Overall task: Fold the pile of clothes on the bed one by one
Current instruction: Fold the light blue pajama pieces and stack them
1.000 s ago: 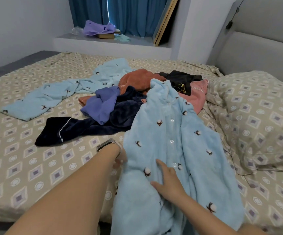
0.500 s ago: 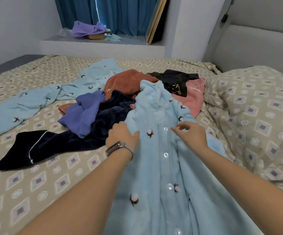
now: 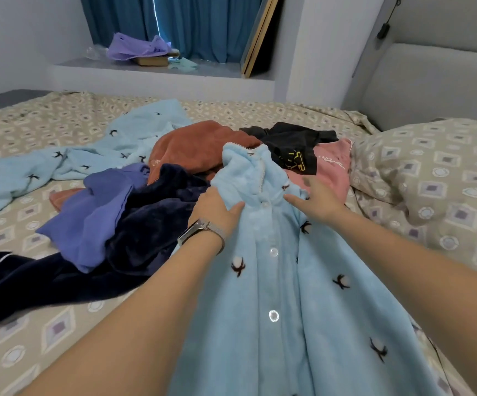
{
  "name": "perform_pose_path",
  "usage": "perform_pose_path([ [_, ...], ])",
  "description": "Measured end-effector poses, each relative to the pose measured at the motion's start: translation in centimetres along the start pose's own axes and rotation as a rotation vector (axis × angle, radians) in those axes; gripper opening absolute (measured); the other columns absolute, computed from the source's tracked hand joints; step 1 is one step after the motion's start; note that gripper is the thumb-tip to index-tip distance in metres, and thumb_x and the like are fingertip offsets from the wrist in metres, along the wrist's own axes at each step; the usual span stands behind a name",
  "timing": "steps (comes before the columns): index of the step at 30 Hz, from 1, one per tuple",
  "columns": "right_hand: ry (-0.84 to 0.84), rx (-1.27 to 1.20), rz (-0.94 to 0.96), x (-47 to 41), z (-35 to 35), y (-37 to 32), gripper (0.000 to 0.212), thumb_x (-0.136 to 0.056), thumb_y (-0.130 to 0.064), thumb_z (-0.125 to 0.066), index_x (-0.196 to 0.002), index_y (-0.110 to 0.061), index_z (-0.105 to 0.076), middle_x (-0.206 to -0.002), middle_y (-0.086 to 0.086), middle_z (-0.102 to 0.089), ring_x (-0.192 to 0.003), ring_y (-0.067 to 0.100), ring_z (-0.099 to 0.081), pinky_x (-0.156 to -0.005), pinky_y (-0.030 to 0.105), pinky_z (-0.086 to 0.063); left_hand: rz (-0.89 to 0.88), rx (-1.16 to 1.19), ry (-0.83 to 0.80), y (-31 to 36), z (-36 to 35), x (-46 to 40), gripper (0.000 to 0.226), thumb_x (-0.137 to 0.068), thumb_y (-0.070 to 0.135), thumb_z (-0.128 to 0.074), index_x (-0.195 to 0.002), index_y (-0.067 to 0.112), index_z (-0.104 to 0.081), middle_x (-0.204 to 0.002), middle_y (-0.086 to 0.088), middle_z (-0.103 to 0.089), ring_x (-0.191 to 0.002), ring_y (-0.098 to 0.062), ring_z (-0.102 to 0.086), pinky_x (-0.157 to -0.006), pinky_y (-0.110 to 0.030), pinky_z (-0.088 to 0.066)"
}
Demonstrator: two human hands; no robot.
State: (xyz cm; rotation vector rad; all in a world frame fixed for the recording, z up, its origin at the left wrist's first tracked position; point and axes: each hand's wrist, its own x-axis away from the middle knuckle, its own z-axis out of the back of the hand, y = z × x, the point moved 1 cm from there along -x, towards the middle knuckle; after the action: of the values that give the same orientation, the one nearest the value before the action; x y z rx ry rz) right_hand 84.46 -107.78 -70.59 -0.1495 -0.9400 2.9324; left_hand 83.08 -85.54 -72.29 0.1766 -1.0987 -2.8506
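A light blue fleece pajama top [image 3: 283,295] with white buttons lies stretched toward me on the bed [image 3: 31,324]. My left hand [image 3: 217,207], with a watch on the wrist, grips the top's left shoulder near the collar. My right hand [image 3: 317,198] rests on the right shoulder with fingers spread. Behind lies the pile: a purple garment [image 3: 94,212], a navy fleece garment [image 3: 151,224], a rust one [image 3: 200,147], a black one [image 3: 291,141], a pink one [image 3: 334,167]. Matching light blue pants [image 3: 68,158] stretch across the bed to the left.
A patterned pillow [image 3: 437,178] sits at the right, against a grey headboard [image 3: 437,81]. A window ledge [image 3: 157,72] beyond the bed holds a purple cloth and small items, with teal curtains behind.
Both hands slid up the blue top from its lower part to the shoulders near the collar. The top now lies pulled closer to me.
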Motion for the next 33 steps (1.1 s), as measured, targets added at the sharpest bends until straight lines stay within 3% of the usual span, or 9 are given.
perform_pose_path([
  [8,-0.117,-0.191,-0.272,-2.9,-2.2,-1.1,0.086,-0.088,-0.05,-0.063,-0.148,-0.001,-0.026,-0.151,0.012,-0.037,-0.136,0.03,-0.039,-0.101,0.035,-0.037,0.454,0.537,-0.167,-0.2,0.9,-3.2,0.063,-0.059,0.028,-0.083,-0.11,0.008,-0.053,-0.11,-0.01,-0.061,-0.101,-0.034,-0.061,-0.092,-0.045,-0.052],
  [11,-0.176,-0.245,-0.285,-2.6,-1.8,-0.3,0.056,-0.084,-0.036,-0.073,-0.127,-0.005,-0.053,-0.127,0.008,-0.057,-0.109,0.025,-0.057,-0.084,0.032,-0.049,0.328,0.57,-0.178,-0.4,0.9,-3.4,0.017,-0.072,-0.002,-0.069,-0.086,0.008,-0.066,-0.089,-0.009,-0.063,-0.082,-0.025,-0.062,-0.076,-0.036,-0.055],
  [14,-0.161,-0.342,-0.121,-1.4,-1.3,0.5,0.042,-0.086,-0.017,-0.073,-0.124,-0.01,-0.058,-0.118,0.003,-0.062,-0.102,0.018,-0.057,-0.083,0.029,-0.047,0.052,0.518,-0.13,-0.5,1.3,-2.9,0.023,-0.081,-0.009,-0.056,-0.079,0.012,-0.064,-0.078,-0.004,-0.055,-0.07,-0.017,-0.049,-0.063,-0.027,-0.042],
  [17,0.058,-0.55,0.148,0.7,0.0,1.0,0.041,-0.075,0.005,-0.076,-0.105,-0.02,-0.062,-0.098,-0.005,-0.065,-0.099,0.018,-0.064,-0.093,0.044,-0.051,-0.173,0.479,-0.109,-1.6,1.6,-1.9,0.024,-0.082,-0.006,-0.055,-0.063,0.008,-0.059,-0.067,0.001,-0.049,-0.066,-0.009,-0.041,-0.059,-0.025,-0.036],
  [21,-0.022,-0.119,0.546,3.3,0.1,3.8,0.027,-0.07,-0.024,-0.056,-0.084,-0.046,-0.063,-0.088,-0.011,-0.061,-0.092,0.02,-0.059,-0.083,0.049,-0.046,-0.173,0.515,-0.15,-2.1,2.5,-0.3,0.043,-0.079,-0.024,-0.044,-0.067,0.012,-0.064,-0.062,0.014,-0.062,-0.059,0.003,-0.053,-0.065,-0.012,-0.045],
  [24,0.014,0.218,0.656,3.9,0.5,6.2,0.049,-0.064,-0.002,-0.047,-0.083,-0.039,-0.071,-0.086,-0.006,-0.055,-0.086,0.025,-0.051,-0.073,0.041,-0.042,0.131,0.699,-0.168,-1.2,3.9,-0.3,0.044,-0.084,-0.016,-0.041,-0.094,0.016,-0.068,-0.094,-0.006,-0.068,-0.085,-0.019,-0.062,-0.081,-0.029,-0.053],
  [27,0.199,0.093,0.51,4.1,2.6,5.2,0.047,-0.075,0.009,-0.056,-0.092,-0.03,-0.076,-0.098,0.007,-0.06,-0.096,0.01,-0.039,-0.08,0.029,-0.033,0.316,0.805,-0.133,-0.8,5.2,0.0,0.018,-0.085,0.009,-0.06,-0.102,0.014,-0.067,-0.096,-0.01,-0.064,-0.089,-0.025,-0.058,-0.079,-0.033,-0.048],
  [29,0.244,-0.008,0.276,3.6,3.8,4.2,0.037,-0.086,-0.016,-0.069,-0.12,-0.03,-0.064,-0.122,0.008,-0.057,-0.116,0.018,-0.043,-0.094,0.03,-0.031,0.334,0.724,-0.2,-1.1,5.4,0.5,0.036,-0.084,0.036,-0.07,-0.108,0.01,-0.067,-0.102,-0.005,-0.066,-0.097,-0.023,-0.062,-0.086,-0.03,-0.049],
  [33,-0.14,0.151,0.039,3.0,2.7,3.1,0.12,-0.062,-0.053,-0.085,-0.154,-0.024,-0.014,-0.151,0.003,-0.034,-0.14,0.027,-0.03,-0.111,0.04,-0.029,0.19,0.212,-0.513,-2.2,4.8,1.1,0.088,-0.042,0.076,-0.081,-0.112,0.025,-0.068,-0.11,0.004,-0.07,-0.098,-0.018,-0.067,-0.094,-0.038,-0.053],
])
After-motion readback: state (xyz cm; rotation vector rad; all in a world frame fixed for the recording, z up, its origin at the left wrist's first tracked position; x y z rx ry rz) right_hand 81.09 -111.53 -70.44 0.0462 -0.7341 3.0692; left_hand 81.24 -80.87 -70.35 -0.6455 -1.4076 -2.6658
